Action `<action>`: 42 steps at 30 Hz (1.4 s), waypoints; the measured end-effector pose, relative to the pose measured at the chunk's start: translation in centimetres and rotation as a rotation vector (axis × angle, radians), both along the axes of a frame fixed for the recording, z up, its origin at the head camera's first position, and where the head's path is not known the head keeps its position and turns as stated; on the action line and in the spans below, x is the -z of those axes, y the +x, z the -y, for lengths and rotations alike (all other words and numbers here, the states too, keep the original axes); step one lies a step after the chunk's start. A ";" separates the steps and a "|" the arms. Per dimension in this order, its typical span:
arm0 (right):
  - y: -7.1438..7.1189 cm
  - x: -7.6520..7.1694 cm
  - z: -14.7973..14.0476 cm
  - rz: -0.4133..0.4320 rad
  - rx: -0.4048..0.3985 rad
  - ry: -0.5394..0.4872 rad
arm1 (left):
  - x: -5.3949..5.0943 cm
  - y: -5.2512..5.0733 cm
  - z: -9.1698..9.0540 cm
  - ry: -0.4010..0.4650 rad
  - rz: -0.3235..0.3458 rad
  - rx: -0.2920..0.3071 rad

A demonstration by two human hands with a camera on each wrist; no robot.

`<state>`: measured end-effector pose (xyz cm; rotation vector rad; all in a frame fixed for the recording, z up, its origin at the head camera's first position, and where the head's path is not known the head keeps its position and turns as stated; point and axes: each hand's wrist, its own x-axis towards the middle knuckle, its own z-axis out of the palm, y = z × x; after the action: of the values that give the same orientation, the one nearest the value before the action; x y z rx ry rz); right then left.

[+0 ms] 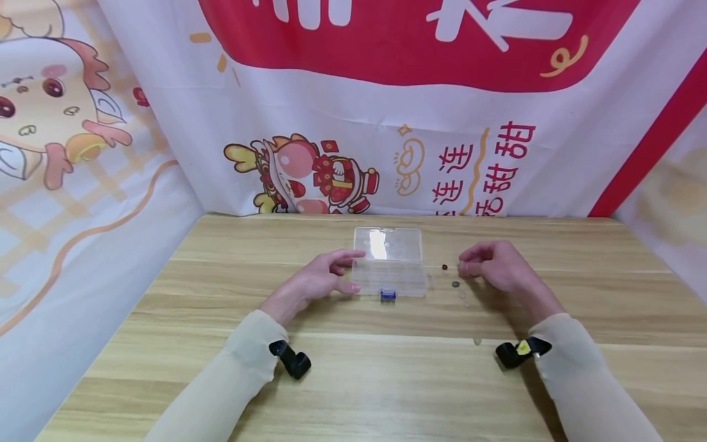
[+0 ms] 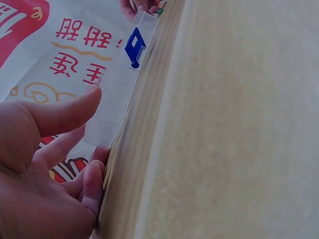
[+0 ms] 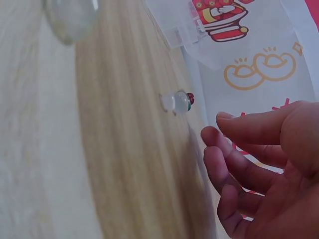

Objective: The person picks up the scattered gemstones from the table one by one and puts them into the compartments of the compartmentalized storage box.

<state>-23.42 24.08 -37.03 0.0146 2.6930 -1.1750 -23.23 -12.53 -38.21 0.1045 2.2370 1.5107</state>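
Observation:
A clear plastic compartment box (image 1: 389, 277) lies on the table, its lid (image 1: 405, 244) raised at the back and a blue latch (image 1: 388, 295) at its front. My left hand (image 1: 326, 274) is at the box's left end, thumb by the front corner and index finger near the hinge side. To the right of the box, my right hand (image 1: 494, 265) hovers low, thumb and index tips close together. No object shows between them in the right wrist view. Near those fingertips sit a dark red bead (image 1: 444, 267), a green bead (image 1: 455, 284) and pale beads (image 1: 462, 294).
One clear bead (image 1: 477, 341) lies apart, nearer the front. The wooden table (image 1: 364, 380) ends at a printed cloth (image 1: 331, 110) at the back, with another cloth on the left side. Black camera mounts (image 1: 293, 359) sit on both wrists.

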 end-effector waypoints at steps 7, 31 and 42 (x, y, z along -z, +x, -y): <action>0.2 -0.4 0.3 -0.037 -0.015 -0.029 | 0.1 0.0 -0.1 0.001 0.006 -0.005; 0.7 -1.0 3.3 -0.094 0.055 -0.175 | -0.1 0.2 0.2 -0.002 0.003 0.008; 1.3 -1.3 5.7 -0.079 0.021 -0.193 | 0.0 0.1 0.1 0.001 -0.001 0.010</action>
<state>-22.12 18.41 -35.76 -0.0336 2.6392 -1.4658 -23.13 -12.58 -38.21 0.1166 2.2331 1.5061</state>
